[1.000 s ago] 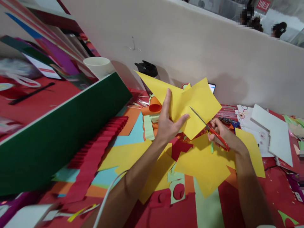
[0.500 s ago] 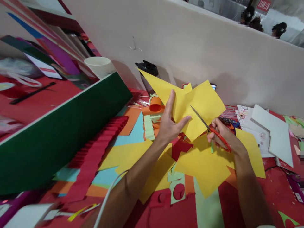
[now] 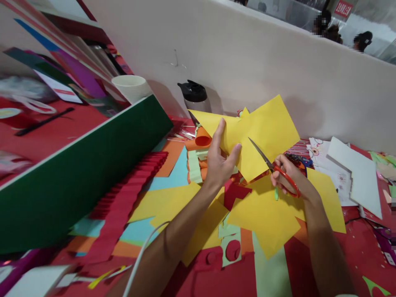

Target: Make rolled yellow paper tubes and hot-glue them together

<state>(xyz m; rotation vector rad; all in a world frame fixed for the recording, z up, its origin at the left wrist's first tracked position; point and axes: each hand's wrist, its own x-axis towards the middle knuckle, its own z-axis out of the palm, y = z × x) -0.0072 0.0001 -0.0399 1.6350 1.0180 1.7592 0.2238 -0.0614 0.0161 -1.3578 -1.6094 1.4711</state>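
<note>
My left hand (image 3: 223, 159) grips a large sheet of yellow paper (image 3: 262, 132), its thumb on the near face and the other fingers partly hidden behind. The sheet is raised off the table and bent, with a cut notch along its top edge. In my right hand (image 3: 286, 173) is a pair of scissors (image 3: 266, 160) with red handles. The blades point up and left in front of the sheet and look closed; whether they touch it I cannot tell. Under both hands lie more yellow paper pieces (image 3: 262, 218) and a pleated red paper strip (image 3: 114, 218) to the left.
A long dark green board (image 3: 86, 165) stands slanted on the left, with a white cup (image 3: 131, 87) behind it. A black-lidded bottle (image 3: 194, 93) stands against the white partition (image 3: 241, 53). White foam board (image 3: 360, 175) lies on the right.
The yellow sheet has turned in my left hand: its left tip has dropped and its right side has risen. My left thumb has shifted a little left and up. The scissors stay nearly in place.
</note>
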